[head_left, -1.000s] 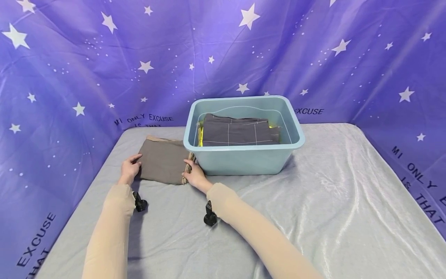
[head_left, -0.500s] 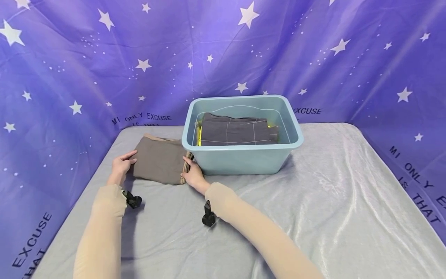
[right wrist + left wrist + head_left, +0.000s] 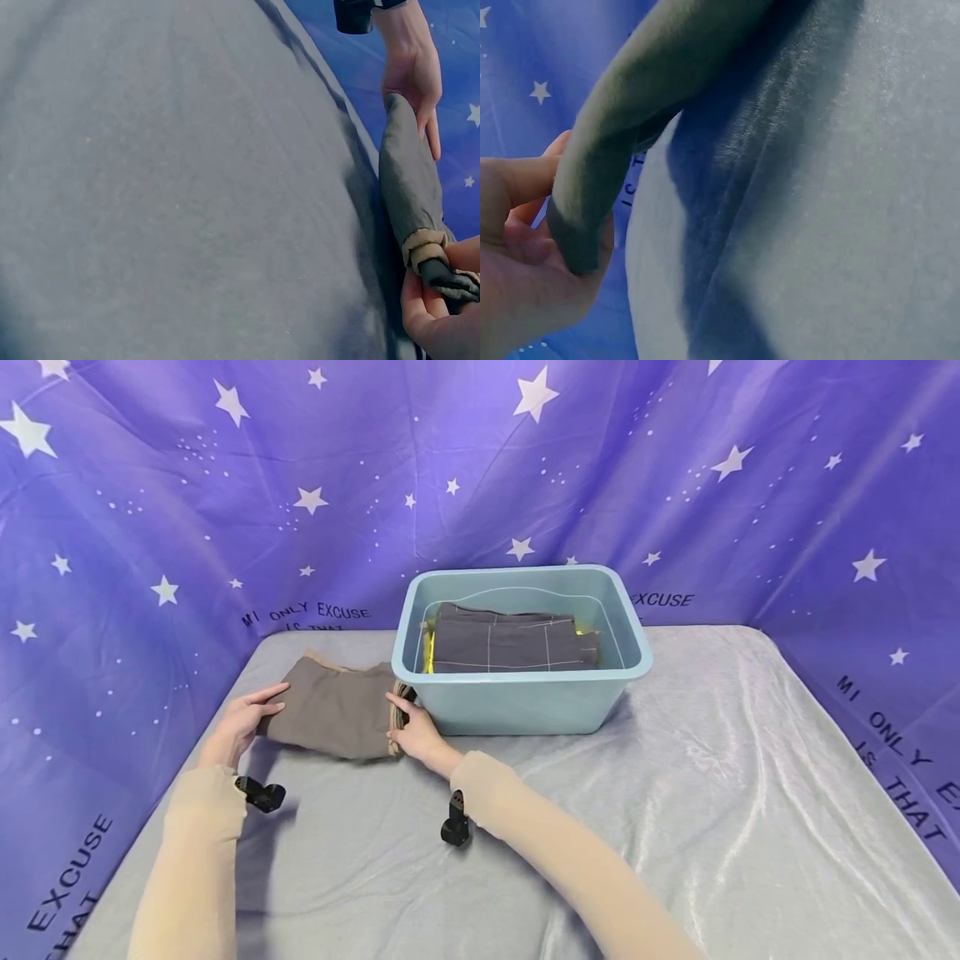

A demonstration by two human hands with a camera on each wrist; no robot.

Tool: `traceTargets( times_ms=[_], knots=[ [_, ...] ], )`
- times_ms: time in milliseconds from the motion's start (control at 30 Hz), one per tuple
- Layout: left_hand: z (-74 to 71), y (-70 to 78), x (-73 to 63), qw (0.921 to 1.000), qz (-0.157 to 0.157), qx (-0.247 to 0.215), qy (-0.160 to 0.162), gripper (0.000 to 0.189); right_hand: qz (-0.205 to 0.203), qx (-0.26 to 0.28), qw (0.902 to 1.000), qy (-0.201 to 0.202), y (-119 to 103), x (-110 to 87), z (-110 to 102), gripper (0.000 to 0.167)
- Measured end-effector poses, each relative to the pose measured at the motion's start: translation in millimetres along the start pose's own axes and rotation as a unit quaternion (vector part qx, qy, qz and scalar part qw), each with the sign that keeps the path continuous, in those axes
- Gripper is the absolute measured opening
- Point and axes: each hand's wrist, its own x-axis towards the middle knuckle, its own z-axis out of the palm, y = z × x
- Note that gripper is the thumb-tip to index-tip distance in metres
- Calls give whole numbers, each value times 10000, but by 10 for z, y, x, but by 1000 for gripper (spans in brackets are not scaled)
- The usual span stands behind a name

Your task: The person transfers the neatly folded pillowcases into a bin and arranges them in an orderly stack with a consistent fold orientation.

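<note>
A folded grey-brown cloth [image 3: 330, 710] with tan edging is held between both hands, left of the blue bin. My left hand [image 3: 238, 720] grips its left edge, thumb on top and fingers underneath, as the left wrist view shows. On the opposite side my right hand [image 3: 420, 735] pinches the layered, tan-trimmed edge beside the bin. Seen edge-on in the right wrist view, the cloth [image 3: 409, 176] is a thick, rounded fold spanning the two hands. In the left wrist view it casts a broad shadow on the sheet below.
The light blue plastic bin [image 3: 517, 706] stands at the back middle, right beside the cloth. Inside lie folded dark grey fabric [image 3: 517, 647] with white lines and something yellow. A grey velvety cover [image 3: 675, 793] spreads beneath. Purple star-printed curtains [image 3: 480, 460] enclose the back and sides.
My left hand has moved left and slightly toward me, taking the cloth's left edge with it. The cloth's left side now looks raised. My right hand and the bin stay nearly in place.
</note>
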Motion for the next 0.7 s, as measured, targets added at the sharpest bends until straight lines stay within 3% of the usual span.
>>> traceTargets(
  times_ms=[233, 533, 700],
  knots=[
    [-44, 118, -168, 9981, -31, -525, -307, 36, -154, 493, 9977, -433, -154, -144, -90, 63],
    [-62, 215, -367, 9962, 49, -768, -412, 36, -237, 578, 9960, -643, -238, -206, -167, 64],
    [-106, 189, -430, 9961, 278, -721, -420, 33, -423, 850, 9924, -781, -456, -350, -297, 62]
  ],
)
